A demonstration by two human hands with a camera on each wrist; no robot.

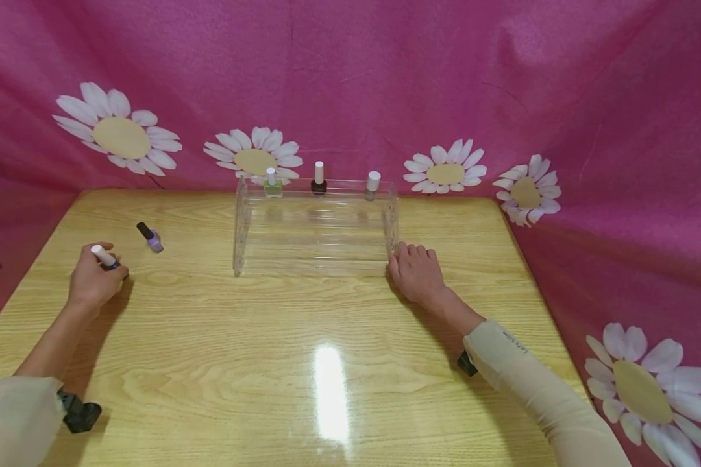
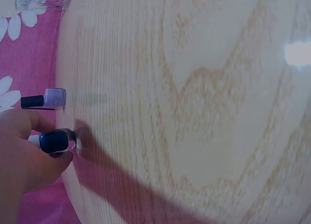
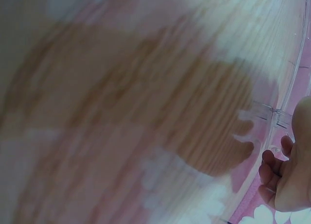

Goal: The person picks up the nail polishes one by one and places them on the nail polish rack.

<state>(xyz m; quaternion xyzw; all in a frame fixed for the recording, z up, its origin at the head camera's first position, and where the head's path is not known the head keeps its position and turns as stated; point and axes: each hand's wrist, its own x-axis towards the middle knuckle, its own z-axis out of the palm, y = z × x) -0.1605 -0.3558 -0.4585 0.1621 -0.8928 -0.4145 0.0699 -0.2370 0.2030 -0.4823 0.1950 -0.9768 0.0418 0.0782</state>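
Note:
My left hand [image 1: 96,275] pinches a dark nail polish bottle [image 2: 54,141] with a white cap, close above or on the table at the left. Just beyond it a lilac nail polish bottle [image 1: 154,243] with a black cap stands alone. A clear acrylic tiered rack [image 1: 315,269] occupies the back middle. Along its top tier are a green bottle [image 1: 273,188], a dark bottle [image 1: 319,187] and a clear-looking bottle [image 1: 372,188], all white-capped. With curled fingers, my right hand [image 1: 417,272] holds the rack's right front corner; the exact contact is partly hidden.
A light wood-grain table [image 1: 239,363] carries everything, with a bright light reflection near its front middle. Pink cloth [image 1: 350,84] printed with white daisies hangs behind the table and along both sides. The rack's lower tiers show bare clear plastic.

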